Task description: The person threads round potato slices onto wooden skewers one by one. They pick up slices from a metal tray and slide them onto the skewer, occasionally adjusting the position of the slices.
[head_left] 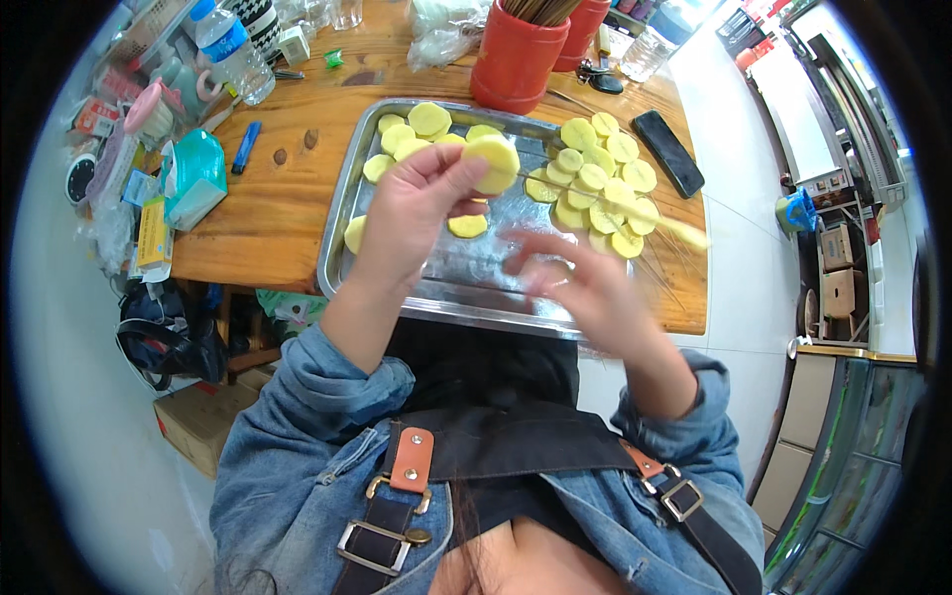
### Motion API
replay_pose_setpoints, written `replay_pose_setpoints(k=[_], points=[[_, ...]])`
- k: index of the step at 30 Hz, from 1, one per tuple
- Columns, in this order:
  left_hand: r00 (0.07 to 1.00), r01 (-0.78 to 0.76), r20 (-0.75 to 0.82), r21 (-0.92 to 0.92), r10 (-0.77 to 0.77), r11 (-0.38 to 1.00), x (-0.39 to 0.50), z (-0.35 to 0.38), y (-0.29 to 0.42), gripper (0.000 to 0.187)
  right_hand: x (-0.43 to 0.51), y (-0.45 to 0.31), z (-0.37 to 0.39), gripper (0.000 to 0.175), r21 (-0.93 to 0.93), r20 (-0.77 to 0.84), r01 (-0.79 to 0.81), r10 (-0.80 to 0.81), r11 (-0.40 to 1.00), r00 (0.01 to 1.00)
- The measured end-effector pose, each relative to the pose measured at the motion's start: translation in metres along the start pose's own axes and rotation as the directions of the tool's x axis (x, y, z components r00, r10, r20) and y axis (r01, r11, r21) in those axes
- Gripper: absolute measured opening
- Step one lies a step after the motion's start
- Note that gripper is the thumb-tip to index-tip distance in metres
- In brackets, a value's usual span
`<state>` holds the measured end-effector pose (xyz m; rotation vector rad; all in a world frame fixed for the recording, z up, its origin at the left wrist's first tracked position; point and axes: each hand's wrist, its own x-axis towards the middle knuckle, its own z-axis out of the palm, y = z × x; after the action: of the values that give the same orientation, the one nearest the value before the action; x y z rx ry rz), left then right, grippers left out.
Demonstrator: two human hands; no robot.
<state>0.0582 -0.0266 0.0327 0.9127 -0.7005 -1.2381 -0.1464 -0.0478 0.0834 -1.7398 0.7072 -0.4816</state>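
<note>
My left hand (428,193) pinches a round, pale yellow vegetable slice (492,163), likely potato, above the left part of a metal tray (476,279). From beside that slice a thin skewer (569,192) runs to the right, with a blurred yellow piece (680,229) near its far end. Whether the skewer pierces the held slice cannot be told. My right hand (569,279) is blurred over the tray below the skewer, fingers spread, with nothing seen in it. More slices lie at the tray's back left, and a heap of slices (595,178) covers its right side.
Two red containers stand behind the tray, the nearer one (520,63) holding many sticks. A black phone (668,154) and loose thin skewers (666,279) lie to the right. At left are a blue lighter-like object (246,147), a teal tissue pack (195,178) and a water bottle (234,56).
</note>
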Motion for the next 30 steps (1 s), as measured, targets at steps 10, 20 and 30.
replay_pose_setpoints(k=[10,20,30], points=[[0.982,-0.180,0.093,0.167,0.166,0.969,0.018,0.019,0.039,0.032,0.005,0.019,-0.027,0.035,0.341,0.366,-0.085,-0.049,0.936,0.929],[0.986,-0.166,0.063,0.220,0.156,0.961,0.022,0.018,0.025,0.027,0.005,0.029,-0.015,0.033,0.387,0.208,-0.151,0.074,0.909,0.975],[0.941,-0.320,0.263,0.493,0.211,0.809,-0.003,0.042,0.012,0.022,0.025,0.011,-0.009,0.026,0.131,-0.392,0.096,-0.037,0.987,0.919]])
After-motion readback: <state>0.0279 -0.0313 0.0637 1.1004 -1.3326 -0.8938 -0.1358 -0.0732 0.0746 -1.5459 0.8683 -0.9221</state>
